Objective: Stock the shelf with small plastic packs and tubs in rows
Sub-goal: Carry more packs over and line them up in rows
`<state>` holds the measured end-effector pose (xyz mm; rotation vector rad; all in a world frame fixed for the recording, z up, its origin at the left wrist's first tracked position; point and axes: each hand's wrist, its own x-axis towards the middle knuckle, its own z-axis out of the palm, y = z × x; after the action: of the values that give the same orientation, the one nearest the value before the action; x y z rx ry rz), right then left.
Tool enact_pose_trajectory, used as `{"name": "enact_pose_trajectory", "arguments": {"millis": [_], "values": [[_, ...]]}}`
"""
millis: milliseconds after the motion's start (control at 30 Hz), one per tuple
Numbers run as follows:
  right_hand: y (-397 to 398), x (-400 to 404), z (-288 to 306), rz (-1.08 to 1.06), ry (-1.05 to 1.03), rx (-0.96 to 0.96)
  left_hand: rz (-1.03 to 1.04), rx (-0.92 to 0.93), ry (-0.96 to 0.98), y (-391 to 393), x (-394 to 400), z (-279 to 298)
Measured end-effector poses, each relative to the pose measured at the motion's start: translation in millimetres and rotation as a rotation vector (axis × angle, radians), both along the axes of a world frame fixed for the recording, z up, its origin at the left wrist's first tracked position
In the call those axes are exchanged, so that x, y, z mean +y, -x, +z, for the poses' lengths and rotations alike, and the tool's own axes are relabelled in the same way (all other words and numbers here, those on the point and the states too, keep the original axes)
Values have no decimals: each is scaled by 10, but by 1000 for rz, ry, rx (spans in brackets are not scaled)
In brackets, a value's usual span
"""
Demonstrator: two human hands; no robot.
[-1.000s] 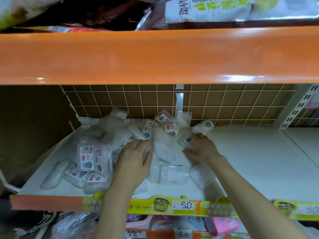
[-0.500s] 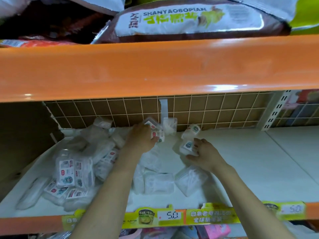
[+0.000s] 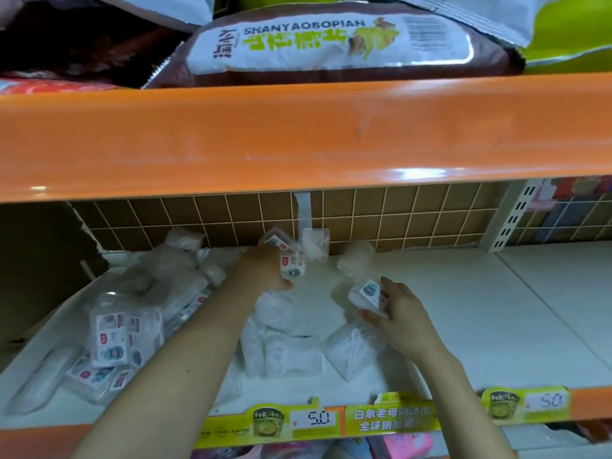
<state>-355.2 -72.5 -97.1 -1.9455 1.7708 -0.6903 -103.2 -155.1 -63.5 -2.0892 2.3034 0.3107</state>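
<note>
**Both hands on small tubs at the back of the white shelf**

Head view: The left hand (image 3: 265, 270) reaches deep toward the brown tiled back wall (image 3: 397, 217) and has its fingers curled round a small clear tub with a red-and-blue label (image 3: 292, 264); a second labelled tub (image 3: 275, 240) sits just behind it, touching or nearly so. Beside these, against the wall, stands a clear lidded tub (image 3: 314, 243). The right hand (image 3: 402, 314) is further forward and holds another labelled tub (image 3: 366, 294) between thumb and fingers, tilted, just above the white shelf (image 3: 496, 309). A blurred clear pack (image 3: 356, 260) lies beyond it. Between the forearms lie unlabelled clear packs (image 3: 291, 354), one under the right wrist. To the left is a loose heap of labelled packs (image 3: 112, 339), unsorted. The shelf's front edge carries yellow price strips (image 3: 390, 419). Above, on the orange shelf (image 3: 298, 137), lies a brown-and-white snack bag (image 3: 331, 44).
</note>
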Motion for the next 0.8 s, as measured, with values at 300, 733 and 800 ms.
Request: {"name": "enact_pose_trajectory", "arguments": {"millis": [300, 733, 800], "values": [[33, 84, -35, -43, 29, -91, -76, 213, 64, -24, 7, 155], [-10, 307, -97, -126, 127, -213, -322, 604, 762, 221, 794, 144], [-20, 341, -79, -137, 143, -238, -367, 658, 807, 281, 900, 91]]}}
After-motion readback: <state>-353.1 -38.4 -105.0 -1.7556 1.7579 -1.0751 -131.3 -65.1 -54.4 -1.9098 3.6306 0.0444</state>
